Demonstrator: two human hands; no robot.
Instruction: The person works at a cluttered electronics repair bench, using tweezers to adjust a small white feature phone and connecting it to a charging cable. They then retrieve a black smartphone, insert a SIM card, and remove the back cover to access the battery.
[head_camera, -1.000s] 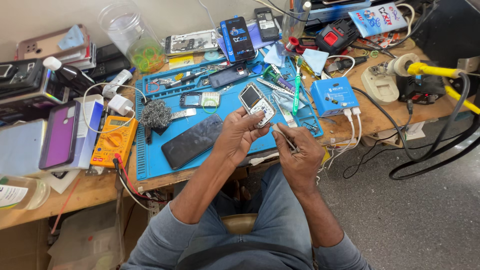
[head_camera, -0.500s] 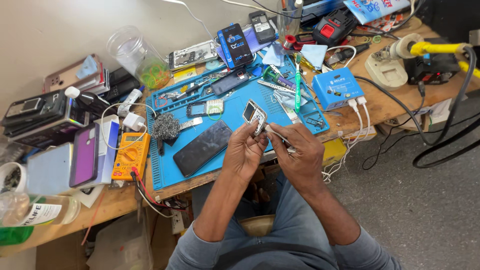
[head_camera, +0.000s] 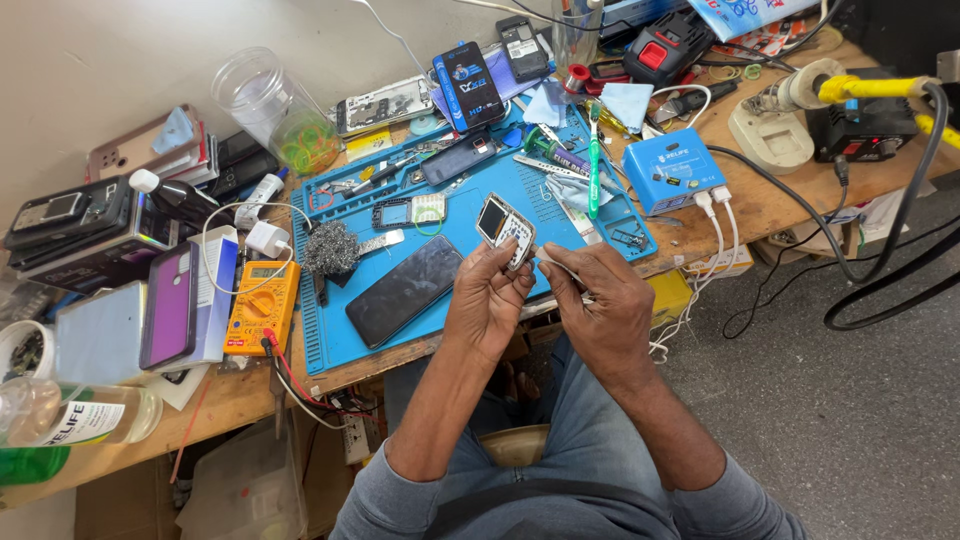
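Raised slightly, small phone (head_camera: 505, 230) tilts upper-left, screen end away, in left hand (head_camera: 487, 300).

Single head-worn view, aimed steeply down from above the seated person, workbench (head_camera: 760, 205) seen across the upper frame, hands and lap held close below, floor glimpsed at right.
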